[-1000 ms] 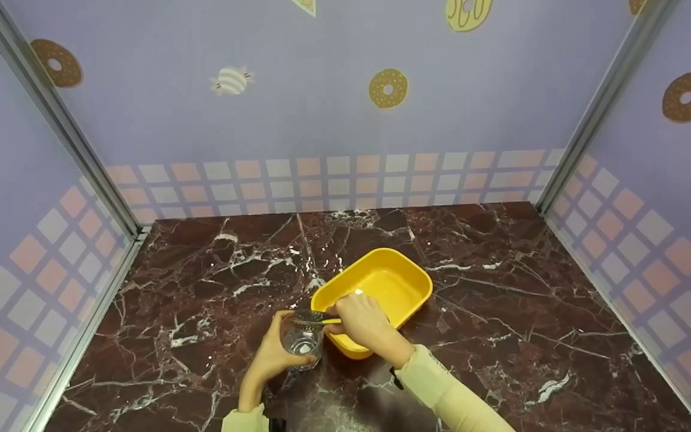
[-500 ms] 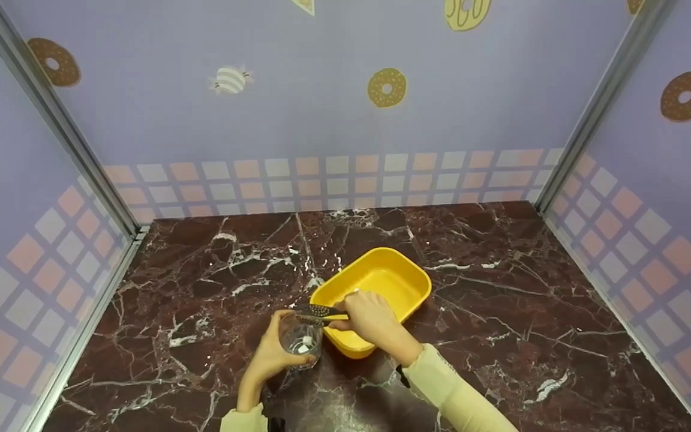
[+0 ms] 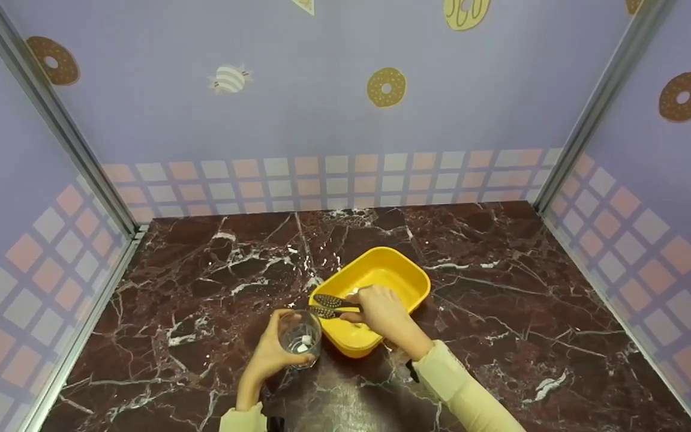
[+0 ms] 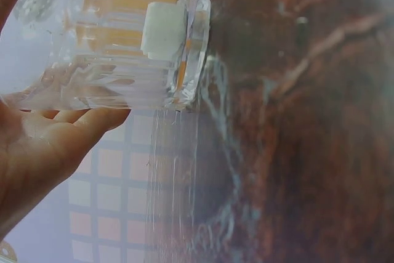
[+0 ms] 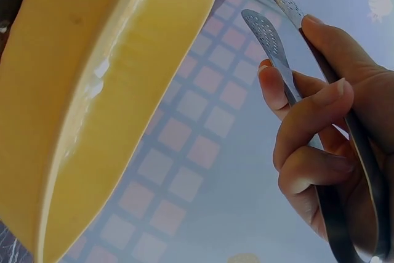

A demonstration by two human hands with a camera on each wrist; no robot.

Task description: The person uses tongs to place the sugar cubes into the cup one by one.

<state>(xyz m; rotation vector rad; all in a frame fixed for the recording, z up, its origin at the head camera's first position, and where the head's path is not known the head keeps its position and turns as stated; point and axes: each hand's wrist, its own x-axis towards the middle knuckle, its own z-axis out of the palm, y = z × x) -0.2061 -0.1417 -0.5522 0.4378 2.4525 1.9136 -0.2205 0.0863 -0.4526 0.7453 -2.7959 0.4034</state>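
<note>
My left hand curls round a clear glass at the basin's near left. Inside the glass, two white cubes lie at the bottom; the left wrist view shows one white cube close up. My right hand grips metal tongs with perforated, rounded ends. Those tips stand apart with nothing between them, over the left side of the yellow basin. Small white pieces show inside the basin in the right wrist view. The right hand hides part of the basin's inside.
Basin and glass stand on a dark red marbled tabletop with white veins. A lilac back wall and side panels with pink and white squares enclose the table. Metal posts mark the corners.
My right hand has drawn the tongs from over the glass rightward to over the basin, and their tips have spread. Two white cubes now show in the glass where one showed before.
</note>
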